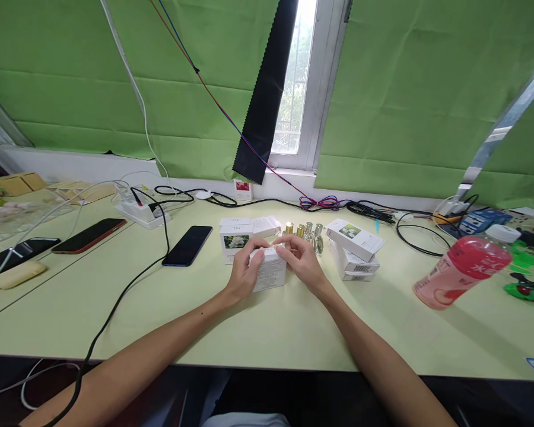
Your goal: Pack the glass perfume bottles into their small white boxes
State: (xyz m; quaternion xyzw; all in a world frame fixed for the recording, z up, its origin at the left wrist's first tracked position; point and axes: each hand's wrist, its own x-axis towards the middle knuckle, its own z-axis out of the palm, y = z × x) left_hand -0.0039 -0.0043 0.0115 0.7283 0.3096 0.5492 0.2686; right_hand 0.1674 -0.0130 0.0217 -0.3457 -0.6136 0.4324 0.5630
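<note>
A small white box with printed text [270, 274] stands upright on the table between both hands. My left hand [245, 267] grips its left side, thumb near the top edge. My right hand [303, 261] has its fingers closed on the top right edge of the same box. Behind my left hand is a white box with a flower picture [235, 240], and another white box [266, 225] lies beside it. Several small glass bottles with gold and silver caps [309, 232] stand behind my right hand. To the right, white boxes [355, 238] are stacked, the top one askew.
A pink drink bottle [465, 270] leans at the right. A dark phone [188, 245] lies left of the boxes, with a black cable [129, 284] beside it. More phones and a power strip [143, 214] are farther left. Cables run along the wall.
</note>
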